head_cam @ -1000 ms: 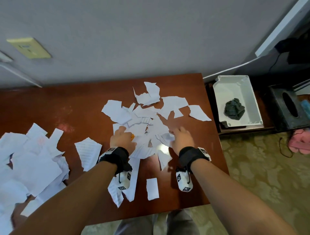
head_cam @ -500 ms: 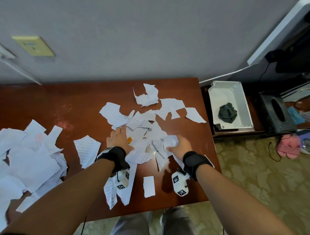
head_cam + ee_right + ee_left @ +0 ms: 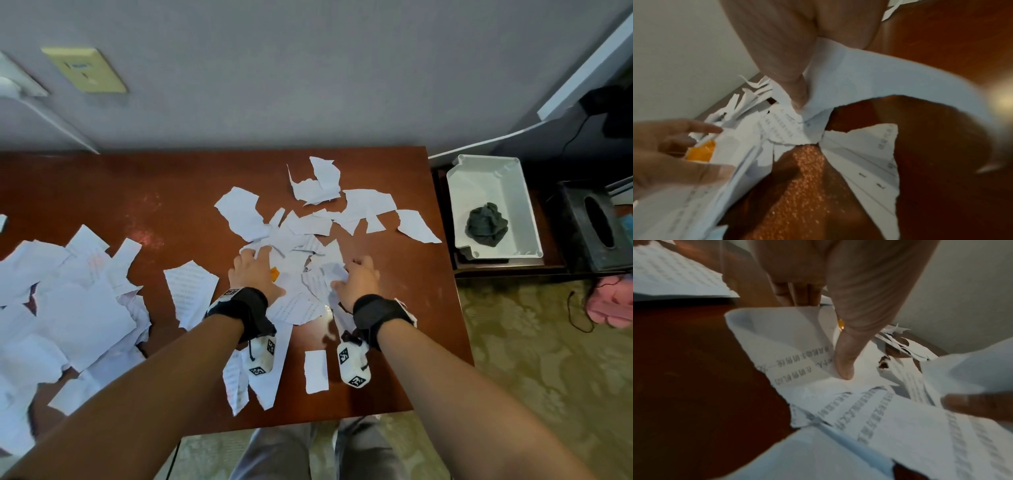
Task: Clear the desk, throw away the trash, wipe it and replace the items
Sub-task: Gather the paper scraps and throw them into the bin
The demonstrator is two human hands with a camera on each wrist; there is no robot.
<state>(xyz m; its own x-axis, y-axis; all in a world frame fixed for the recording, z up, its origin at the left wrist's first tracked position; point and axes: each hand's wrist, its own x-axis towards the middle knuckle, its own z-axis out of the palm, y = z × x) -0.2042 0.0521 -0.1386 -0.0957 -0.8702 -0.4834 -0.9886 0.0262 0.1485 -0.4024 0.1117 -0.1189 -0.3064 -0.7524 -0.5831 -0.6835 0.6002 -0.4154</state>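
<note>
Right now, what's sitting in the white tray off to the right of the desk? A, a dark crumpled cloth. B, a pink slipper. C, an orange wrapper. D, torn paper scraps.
A: a dark crumpled cloth lies in the white tray, and no paper, slipper or wrapper shows in it.

Black tissue box [image 3: 597,222], yellowish wall plate [image 3: 85,70]

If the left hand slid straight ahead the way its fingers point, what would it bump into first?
Probably the big paper scrap just beyond the left hand; after it, bare desk, then wall.
</note>
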